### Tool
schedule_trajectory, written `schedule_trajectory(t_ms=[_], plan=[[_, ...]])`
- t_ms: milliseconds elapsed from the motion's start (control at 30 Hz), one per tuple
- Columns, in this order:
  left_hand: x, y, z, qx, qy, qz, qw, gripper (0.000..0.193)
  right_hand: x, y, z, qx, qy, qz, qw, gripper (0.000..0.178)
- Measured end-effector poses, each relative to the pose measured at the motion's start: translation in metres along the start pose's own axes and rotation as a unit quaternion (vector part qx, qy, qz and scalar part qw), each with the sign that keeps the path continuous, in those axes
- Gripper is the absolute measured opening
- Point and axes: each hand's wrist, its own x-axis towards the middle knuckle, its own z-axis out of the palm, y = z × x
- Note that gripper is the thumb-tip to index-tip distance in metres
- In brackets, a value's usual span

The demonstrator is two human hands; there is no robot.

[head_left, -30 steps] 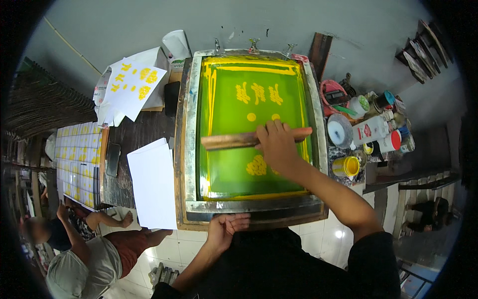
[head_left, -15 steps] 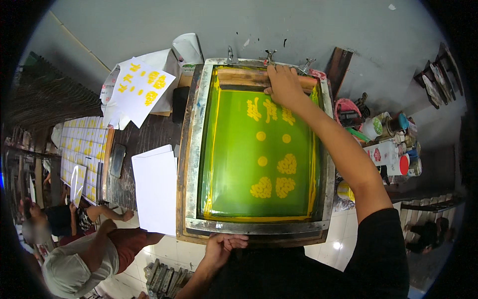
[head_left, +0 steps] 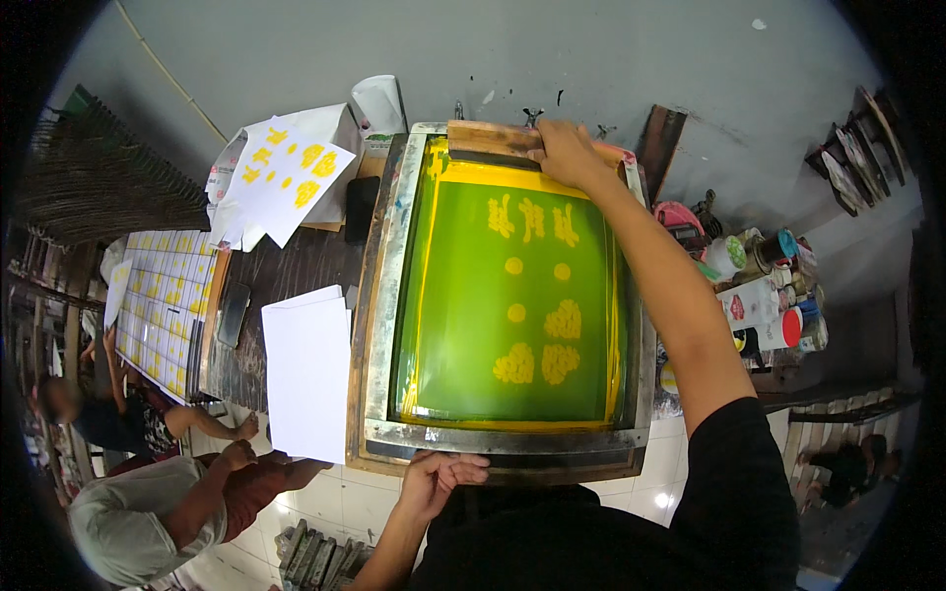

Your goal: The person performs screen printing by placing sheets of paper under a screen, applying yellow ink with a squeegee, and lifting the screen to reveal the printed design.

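A silk-screen printing frame point(head_left: 512, 436) with a metal border and green mesh lies before me, showing yellow characters, dots and heart-like shapes. My right hand point(head_left: 569, 158) grips a wooden-handled squeegee point(head_left: 493, 139) at the frame's far end. The squeegee is tilted, and its left end stands higher over the far bar. Below it a band of yellow ink point(head_left: 493, 175) stretches across the mesh. At the near edge, my left hand point(head_left: 440, 481) rests against the frame with loosely bent fingers slightly apart; it holds nothing that I can see.
Blank white paper point(head_left: 307, 379) is stacked left of the frame, near a phone point(head_left: 233, 315). Printed sheets point(head_left: 286, 177) lie farther back. Cans and tubs point(head_left: 778, 261) crowd the right side. Two people work at the left, by a rack of prints point(head_left: 163, 305).
The squeegee has shifted up and left at the far end, tilting and uncovering a thick yellow ink band. My right hand moved with it. My left hand stays at the near edge.
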Motion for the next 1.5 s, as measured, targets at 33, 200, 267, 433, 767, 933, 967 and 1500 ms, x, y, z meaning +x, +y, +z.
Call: schedule_trajectory(t_ms=[33,200,267,433,767,933,967,1500], plan=[[0.001,0.001,0.001,-0.001,0.001,-0.003,1.0,0.036,-0.004,-0.003,-0.001,-0.002,-0.009,0.006,1.0,0.045],[0.002,0.004,0.005,0.04,-0.001,-0.015,0.999,0.036,-0.044,-0.025,0.001,0.017,-0.012,0.029,0.999,0.04],[0.003,0.005,0.006,0.039,0.024,-0.012,0.999,0.034,-0.069,-0.038,0.002,0.032,-0.022,0.025,0.999,0.038],[0.005,0.004,0.002,0.031,-0.003,-0.018,0.999,0.034,-0.17,-0.085,0.001,0.064,0.003,-0.006,0.998,0.031],[0.002,0.013,0.002,-0.02,-0.1,-0.026,0.994,0.044,-0.349,-0.183,-0.036,0.096,0.134,-0.046,0.985,0.024],[-0.009,0.051,0.049,-0.007,-0.283,0.041,0.958,0.05,-0.332,-0.176,-0.11,0.077,0.278,-0.048,0.956,0.031],[-0.001,0.063,0.06,0.029,-0.326,0.075,0.942,0.048,-0.32,-0.17,-0.129,0.059,0.322,-0.069,0.942,0.031],[0.039,0.188,-0.035,0.625,0.191,0.077,0.753,0.071,-0.183,-0.159,-0.336,0.202,0.321,0.124,0.917,0.034]])
